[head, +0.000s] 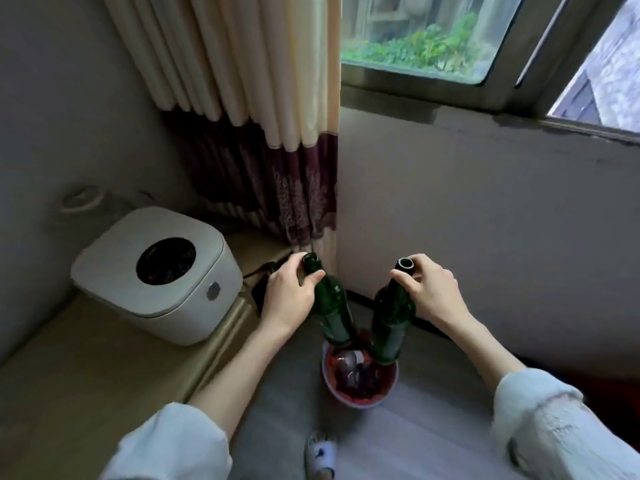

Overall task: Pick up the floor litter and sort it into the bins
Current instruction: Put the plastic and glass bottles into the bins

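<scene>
Nearest the camera, my slipper stands on the grey floor, with my pale sleeves at either lower corner. Just beyond the slipper sits a red bin, round and open, with dark litter inside; what the pieces are I cannot tell. Above its far rim I hold two green bottles, both upright and uncapped. My left hand is clenched around the neck of the left bottle, whose base hangs over the bin's left rim. My right hand grips the neck of the right bottle, whose base hangs over the right rim. The bottles stand near each other but apart. To the left, a white cooker rests on a beige cabinet. Farther back hangs a cream-and-maroon curtain, and beyond it a window.
</scene>
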`<state>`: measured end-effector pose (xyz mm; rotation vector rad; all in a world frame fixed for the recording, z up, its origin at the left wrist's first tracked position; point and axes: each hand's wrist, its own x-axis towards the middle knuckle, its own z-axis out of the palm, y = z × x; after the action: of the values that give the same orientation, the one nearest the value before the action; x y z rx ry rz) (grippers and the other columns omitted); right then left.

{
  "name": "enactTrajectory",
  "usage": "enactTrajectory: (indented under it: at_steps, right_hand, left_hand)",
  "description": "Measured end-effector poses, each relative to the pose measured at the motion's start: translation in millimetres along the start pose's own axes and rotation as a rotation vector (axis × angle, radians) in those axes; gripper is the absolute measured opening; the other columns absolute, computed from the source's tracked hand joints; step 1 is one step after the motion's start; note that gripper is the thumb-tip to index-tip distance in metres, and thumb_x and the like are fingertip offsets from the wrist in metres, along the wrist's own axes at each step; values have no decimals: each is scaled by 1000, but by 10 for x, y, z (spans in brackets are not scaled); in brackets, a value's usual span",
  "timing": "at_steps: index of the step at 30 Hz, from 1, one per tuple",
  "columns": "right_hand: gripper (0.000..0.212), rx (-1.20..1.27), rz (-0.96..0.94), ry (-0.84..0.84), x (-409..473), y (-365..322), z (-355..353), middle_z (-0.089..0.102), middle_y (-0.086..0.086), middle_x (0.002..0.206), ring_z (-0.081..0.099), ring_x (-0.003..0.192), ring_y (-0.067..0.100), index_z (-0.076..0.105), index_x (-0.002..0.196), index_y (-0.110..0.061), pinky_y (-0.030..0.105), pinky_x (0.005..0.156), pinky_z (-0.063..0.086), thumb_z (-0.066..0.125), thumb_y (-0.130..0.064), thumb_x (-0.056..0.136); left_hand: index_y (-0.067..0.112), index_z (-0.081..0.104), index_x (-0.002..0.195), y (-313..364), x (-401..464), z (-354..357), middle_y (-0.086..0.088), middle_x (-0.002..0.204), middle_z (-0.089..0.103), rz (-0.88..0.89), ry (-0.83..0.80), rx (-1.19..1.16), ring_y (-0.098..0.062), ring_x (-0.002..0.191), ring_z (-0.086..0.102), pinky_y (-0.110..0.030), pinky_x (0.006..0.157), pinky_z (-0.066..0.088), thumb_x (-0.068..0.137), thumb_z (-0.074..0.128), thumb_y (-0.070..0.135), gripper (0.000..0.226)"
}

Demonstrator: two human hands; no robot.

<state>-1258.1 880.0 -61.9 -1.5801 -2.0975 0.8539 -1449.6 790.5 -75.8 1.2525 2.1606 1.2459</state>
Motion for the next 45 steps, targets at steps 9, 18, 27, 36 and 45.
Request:
enactTrajectory:
  at_steps: [9, 18, 27, 36, 45]
  right_hand:
    - [22, 89, 296, -151, 357, 1399, 1060, 64, 1, 92, 58, 98, 28, 57, 102, -14, 33, 84, 41, 65, -26, 86]
    - [36, -97, 175, -418, 804, 2907, 2243, 66, 10, 111, 60, 101, 30, 51, 124, -13, 35, 81, 42, 58, -25, 91]
    - [35, -221, 16, -696, 811, 3784, 2986, 58, 15, 118, 52, 112, 32, 49, 126, -3, 34, 85, 39, 52, -17, 93]
    - [41, -211, -195, -788, 1024, 4003, 3634, 58, 14, 117, 52, 108, 33, 56, 122, -7, 45, 83, 49, 61, -27, 87]
    - [43, -320, -298, -962, 1019, 3903, 4255, 48, 13, 126, 41, 118, 31, 49, 131, -13, 39, 93, 35, 53, -28, 91]
  left_hand:
    - [10, 59, 96, -1228, 99, 1305, -3, 95, 64, -274, -285, 133, -16, 90, 57, -17, 70, 35, 77, 74, 21, 26]
    - [10, 56, 84, -2392, 134, 2690, -1, 77, 60, -565, -143, 113, -11, 71, 55, -17, 66, 38, 75, 75, 14, 21]
    - [17, 46, 71, -3043, 104, 3349, 2, 71, 55, -680, -68, -3, -9, 71, 57, -16, 62, 41, 77, 71, 6, 28]
    - [20, 45, 71, -3687, 242, 3909, 6, 74, 52, -742, -84, -58, -4, 72, 50, -11, 64, 41, 77, 72, 10, 29]
    - [3, 56, 95, -4153, 336, 3875, -6, 83, 57, -735, -366, 188, -18, 80, 53, -23, 56, 38, 82, 69, 17, 23]
